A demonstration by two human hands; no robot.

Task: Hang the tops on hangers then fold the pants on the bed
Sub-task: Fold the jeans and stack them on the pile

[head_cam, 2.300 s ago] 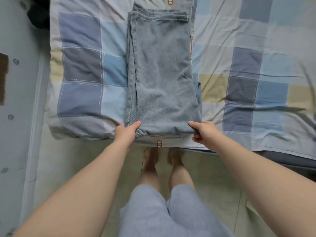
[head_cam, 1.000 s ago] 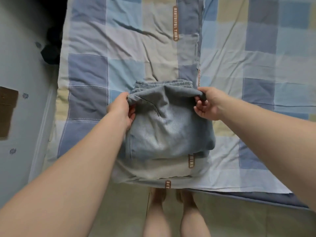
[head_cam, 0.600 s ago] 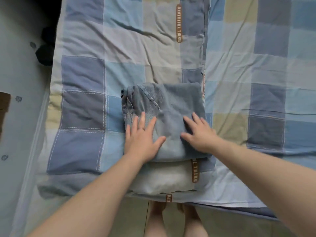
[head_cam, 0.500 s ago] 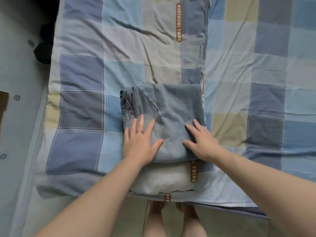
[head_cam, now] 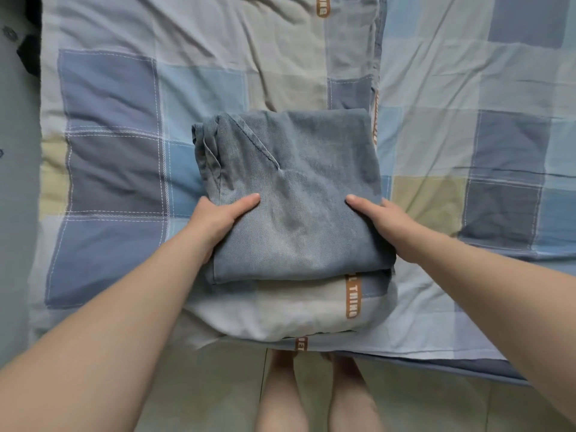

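Note:
A pair of light blue denim pants (head_cam: 299, 182) lies folded into a thick square near the front edge of the bed (head_cam: 467, 120). My left hand (head_cam: 218, 218) grips the bundle's left side, thumb on top and fingers tucked under the fabric. My right hand (head_cam: 385, 222) grips the right side the same way, thumb lying on the denim. The fingers of both hands are hidden beneath the pants. No tops or hangers are in view.
The bed is covered by a checked quilt in blue, grey and beige with an orange lettered strip (head_cam: 353, 296). A grey wall panel (head_cam: 15, 213) runs along the left. My bare feet (head_cam: 318, 394) stand on the tiled floor below the bed edge.
Both hands pressed flat on top of the folded pants half a second ago. They have slid out to the sides and now grip the bundle's edges.

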